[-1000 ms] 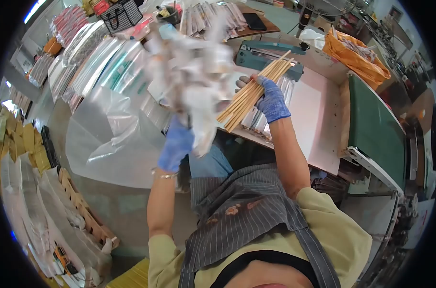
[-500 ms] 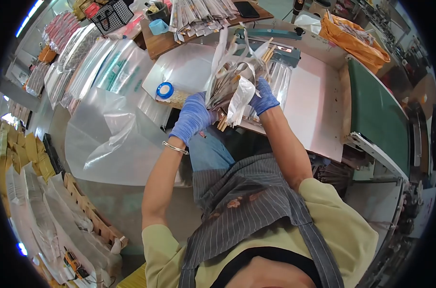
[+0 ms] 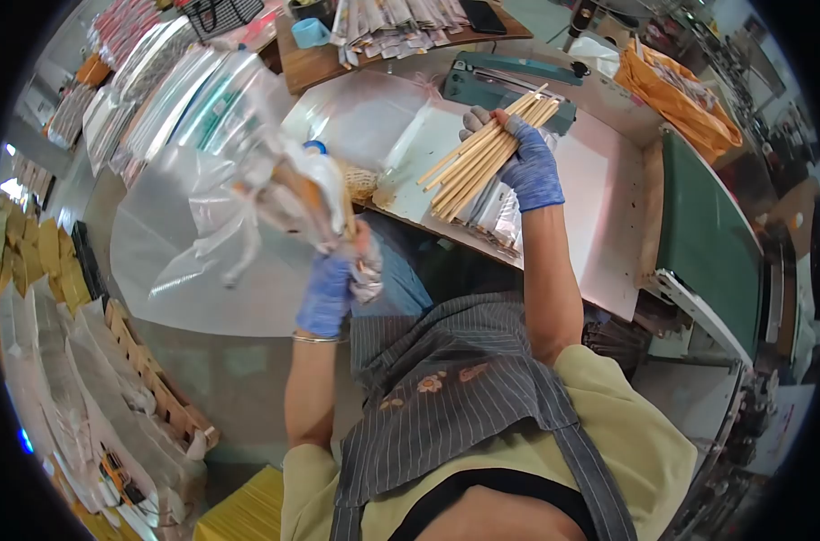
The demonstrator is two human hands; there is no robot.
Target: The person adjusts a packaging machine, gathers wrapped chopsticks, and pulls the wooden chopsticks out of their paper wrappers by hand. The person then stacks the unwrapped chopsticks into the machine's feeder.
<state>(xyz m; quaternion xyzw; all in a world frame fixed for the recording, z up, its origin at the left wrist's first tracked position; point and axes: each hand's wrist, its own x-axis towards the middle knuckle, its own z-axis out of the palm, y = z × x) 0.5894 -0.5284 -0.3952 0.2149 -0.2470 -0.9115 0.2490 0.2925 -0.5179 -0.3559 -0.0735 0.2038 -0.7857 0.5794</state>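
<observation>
My right hand [image 3: 532, 167], in a blue glove with grey fingertips, is closed round a bundle of thin wooden sticks [image 3: 487, 167] above the white tray. The sticks point down to the left. Lower and to the left, my left hand [image 3: 327, 284] grips a clump of crumpled plastic wrappers [image 3: 293, 194], smeared by motion. Below the right hand, silvery packets [image 3: 500, 216] lie in the tray. A green sealing machine [image 3: 482, 77] stands behind the sticks. Behind the wrappers, a jar with a blue lid [image 3: 314, 147] is partly hidden.
The white tray [image 3: 599, 225] has a wooden side and a green panel [image 3: 703, 225] at the right. An orange bag [image 3: 681, 99] stands beyond it. Clear plastic sheeting [image 3: 193, 288] spreads at the left. A wooden table [image 3: 302, 77] at the back holds packets and a phone [image 3: 482, 16].
Both hands have moved apart. The wooden sticks are now separate from the wrappers, in my right hand. My left hand has swung down and left with the wrappers.
</observation>
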